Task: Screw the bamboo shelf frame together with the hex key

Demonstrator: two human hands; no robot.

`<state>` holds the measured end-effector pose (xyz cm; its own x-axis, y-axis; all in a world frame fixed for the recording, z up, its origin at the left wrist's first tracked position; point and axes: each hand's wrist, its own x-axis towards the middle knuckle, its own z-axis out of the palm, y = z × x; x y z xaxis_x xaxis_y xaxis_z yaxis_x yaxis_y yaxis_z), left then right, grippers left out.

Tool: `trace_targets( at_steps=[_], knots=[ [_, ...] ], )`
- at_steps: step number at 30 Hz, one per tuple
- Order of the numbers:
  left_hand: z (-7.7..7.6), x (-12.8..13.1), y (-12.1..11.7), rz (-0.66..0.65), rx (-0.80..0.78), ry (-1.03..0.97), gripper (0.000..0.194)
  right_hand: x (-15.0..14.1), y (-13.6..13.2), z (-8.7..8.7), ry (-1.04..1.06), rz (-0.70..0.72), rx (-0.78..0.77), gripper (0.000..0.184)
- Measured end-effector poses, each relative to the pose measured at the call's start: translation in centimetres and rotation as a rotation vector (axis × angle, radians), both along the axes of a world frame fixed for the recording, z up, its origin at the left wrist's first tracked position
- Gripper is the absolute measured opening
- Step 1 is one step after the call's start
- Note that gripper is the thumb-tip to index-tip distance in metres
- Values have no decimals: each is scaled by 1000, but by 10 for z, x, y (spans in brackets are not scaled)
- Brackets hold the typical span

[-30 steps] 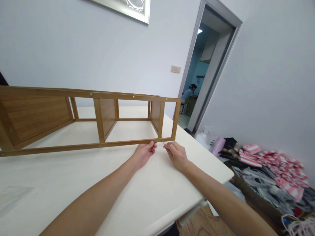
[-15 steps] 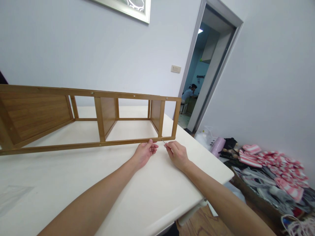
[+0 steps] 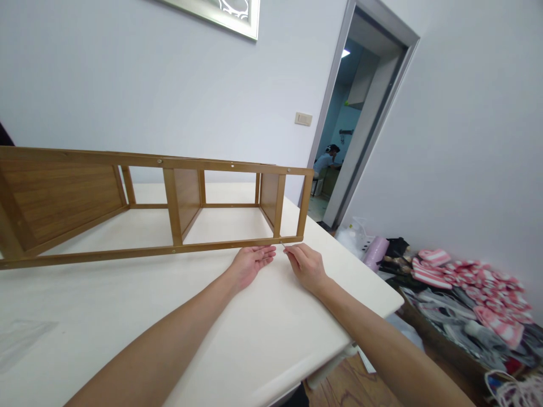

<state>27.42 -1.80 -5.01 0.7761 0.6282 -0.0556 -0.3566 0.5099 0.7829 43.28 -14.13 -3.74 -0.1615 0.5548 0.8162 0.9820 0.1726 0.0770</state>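
A brown wooden shelf frame (image 3: 173, 206) lies on its side on the white table (image 3: 237, 350). My right hand (image 3: 307, 265) is closed in a pinch on a thin metal hex key (image 3: 283, 244), whose tip meets the lower rail near the frame's right end. My fingers cover most of the key. Just left of it, my left hand (image 3: 252, 265) rests palm up with fingers stretched out. Its fingertips lie under or against the rail; firm contact is hard to make out. Screw heads or holes show along both rails.
Clear plastic film (image 3: 25, 339) lies at the table's left. Beyond the table's right edge are a box of grey cloth (image 3: 458, 316), pink-striped fabric (image 3: 487, 282) and a purple roll (image 3: 375, 252). A person (image 3: 326, 161) sits through the doorway.
My left thumb has come off the rail, and the left fingers have straightened toward the right hand. The right hand has barely moved, still pinching the hex key at the rail.
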Motion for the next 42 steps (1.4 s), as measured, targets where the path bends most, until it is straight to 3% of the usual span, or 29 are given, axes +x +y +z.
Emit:
trace_targets(
  at_steps=[9,13,19,22,42],
  knots=[
    [1,-1,1,-57,-19,-18,33,-1,-1,0,6,6,-11,12],
    [9,-4,1,-91,-140,-56,17,-1,0,0,9,-4,-13,11],
    [22,-11,-1,-112,-241,-70,73,0,1,-2,3,-10,-19,12],
    [22,-12,-1,-117,-260,-84,87,0,1,-2,1,-9,-22,12],
    [20,-10,1,-123,-291,-101,93,-4,-6,5,-18,18,-43,17]
  ],
)
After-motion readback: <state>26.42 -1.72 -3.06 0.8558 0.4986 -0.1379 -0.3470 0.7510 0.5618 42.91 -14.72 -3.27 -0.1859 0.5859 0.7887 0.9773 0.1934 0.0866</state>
